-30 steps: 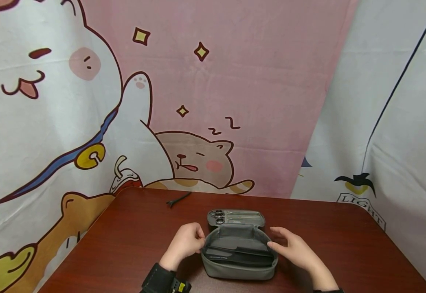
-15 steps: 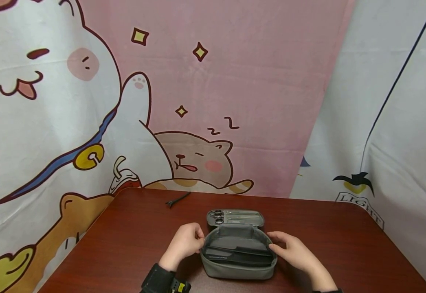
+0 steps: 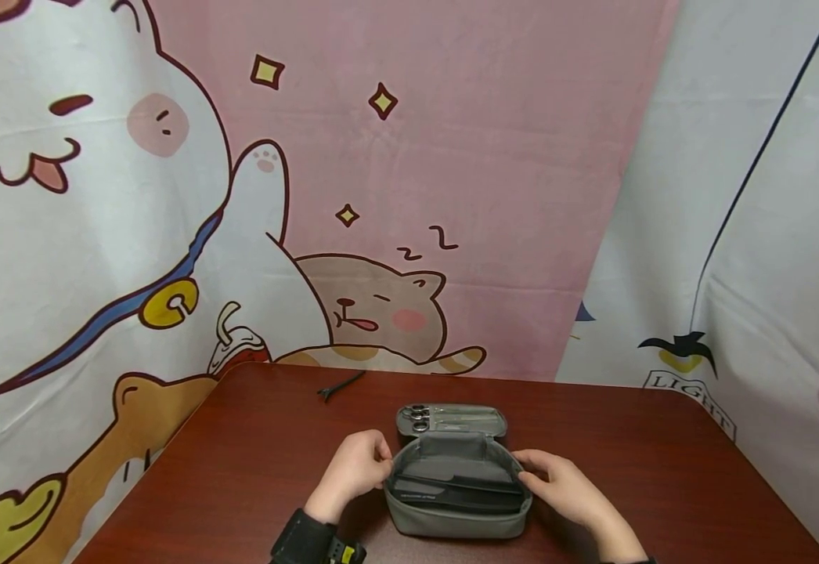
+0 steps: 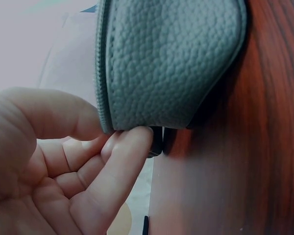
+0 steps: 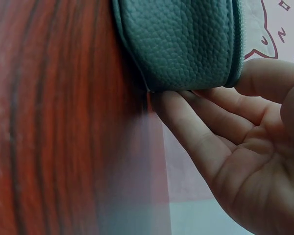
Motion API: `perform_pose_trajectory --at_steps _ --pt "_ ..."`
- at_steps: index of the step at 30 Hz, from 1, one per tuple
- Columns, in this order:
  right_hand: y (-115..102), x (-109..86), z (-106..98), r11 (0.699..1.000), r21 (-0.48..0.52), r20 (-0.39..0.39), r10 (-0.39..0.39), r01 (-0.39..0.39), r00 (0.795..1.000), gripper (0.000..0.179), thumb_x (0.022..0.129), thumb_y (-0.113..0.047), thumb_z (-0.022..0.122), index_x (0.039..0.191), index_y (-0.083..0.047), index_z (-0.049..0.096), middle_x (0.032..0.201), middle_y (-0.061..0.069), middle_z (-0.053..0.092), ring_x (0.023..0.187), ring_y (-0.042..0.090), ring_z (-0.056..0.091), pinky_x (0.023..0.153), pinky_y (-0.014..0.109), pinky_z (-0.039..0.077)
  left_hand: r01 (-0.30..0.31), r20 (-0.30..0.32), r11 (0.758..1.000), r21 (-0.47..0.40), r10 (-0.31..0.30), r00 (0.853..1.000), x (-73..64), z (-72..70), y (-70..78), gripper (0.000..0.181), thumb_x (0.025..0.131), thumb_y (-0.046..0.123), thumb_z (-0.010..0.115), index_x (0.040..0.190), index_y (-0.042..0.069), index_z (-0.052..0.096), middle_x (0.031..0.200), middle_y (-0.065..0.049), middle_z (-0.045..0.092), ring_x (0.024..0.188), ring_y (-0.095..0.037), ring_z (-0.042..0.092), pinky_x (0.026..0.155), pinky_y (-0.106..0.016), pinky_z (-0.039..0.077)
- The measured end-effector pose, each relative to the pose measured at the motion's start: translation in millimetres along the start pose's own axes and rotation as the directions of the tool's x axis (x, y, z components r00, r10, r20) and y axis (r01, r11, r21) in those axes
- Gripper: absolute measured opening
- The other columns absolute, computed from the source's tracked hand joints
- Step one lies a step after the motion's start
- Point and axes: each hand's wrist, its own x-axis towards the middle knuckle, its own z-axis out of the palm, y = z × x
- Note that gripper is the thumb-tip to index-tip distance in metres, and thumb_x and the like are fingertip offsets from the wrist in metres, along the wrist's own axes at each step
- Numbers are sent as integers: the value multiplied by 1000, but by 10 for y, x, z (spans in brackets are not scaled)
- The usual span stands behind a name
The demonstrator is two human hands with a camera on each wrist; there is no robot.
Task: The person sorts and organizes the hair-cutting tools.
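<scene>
A grey-green zippered case (image 3: 459,526) in pebbled leather-like material stands on the table, its lid (image 3: 490,419) folded back. Long black objects (image 3: 452,495) lie inside, their kind not clear. Looped metal handles like scissors (image 3: 419,417) show in the lid, beside a clear pocket. My left hand (image 3: 356,464) pinches the case's left end. In the left wrist view, the thumb meets the zipper edge (image 4: 102,93) and the other fingers bend in below. My right hand (image 3: 557,484) holds the right end, thumb at the rim and fingers along the end wall, as the right wrist view shows.
The reddish-brown wooden table (image 3: 254,446) spreads out around the case. Toward its back edge lies a thin dark cord or tie (image 3: 339,386). Behind hangs a cloth printed with cartoon animals (image 3: 388,305). A dark wrist strap (image 3: 304,539) circles my left wrist.
My right hand's fingers have come in from slightly apart to the case's right end, the thumb at the rim. The left hand and the case stay put; the head view shifts slightly.
</scene>
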Motion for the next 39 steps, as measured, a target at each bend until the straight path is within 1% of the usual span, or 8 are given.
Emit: perform_pose_trajectory --at_steps 5,10,16,19,22,26,30,39 --pt "4 3 2 1000 0 3 -6 6 1000 35 98 -20 63 128 -1 62 125 14 64 118 40 57 89 41 50 -11 -17 1000 28 12 1000 11 -35 -16 17 84 5 71 72 12 60 61 6 54 48 -7 52 49 -27 42" --pt "12 0 -2 1000 -1 5 -6 6 1000 35 98 -21 63 128 -2 62 125 13 64 118 38 57 89 41 51 -19 -72 997 70 24 997 31 -78 -42 15 85 14 75 77 13 63 67 6 54 57 -9 46 53 -28 39" --pt "7 -5 -23 1000 1 10 -10 10 1000 35 99 -21 62 128 -3 62 125 13 64 118 38 57 90 42 50 -14 -151 996 90 27 988 71 -108 -62 12 85 13 76 91 8 67 78 3 61 69 -12 56 61 -32 46" --pt "-3 -5 -25 1000 9 12 -6 6 1000 35 99 -21 62 129 -3 62 125 13 64 118 39 57 90 45 50 1 -202 996 92 18 979 100 -116 -76 22 85 13 76 102 2 66 85 -3 64 75 -18 61 66 -36 50" --pt "-5 -3 -17 1000 16 16 0 0 1000 35 99 -22 62 129 -4 63 125 12 64 119 39 57 91 49 49 30 -252 990 140 7 968 139 -120 -114 35 85 14 77 113 -2 64 96 -10 65 84 -25 63 71 -42 52" --pt "3 3 -5 1000 13 12 2 -2 1000 34 99 -23 61 128 -5 63 125 11 64 119 39 56 92 51 49 68 -315 971 227 8 949 232 -145 -214 48 84 16 79 124 -4 61 112 -19 63 100 -35 62 83 -50 51" --pt "6 4 -6 1000 4 7 -6 6 1000 34 99 -23 61 128 -6 63 125 9 64 119 37 57 92 45 49 87 -360 961 263 14 933 364 -192 -326 54 83 16 80 128 -6 59 122 -26 58 111 -44 56 92 -55 47" --pt "1 -5 -12 1000 12 10 -28 28 1000 34 99 -22 61 128 -4 63 125 11 64 119 39 57 91 46 50 174 -387 914 366 -21 922 645 -280 -567 59 82 19 81 130 -6 57 127 -28 53 115 -48 50 90 -59 45"
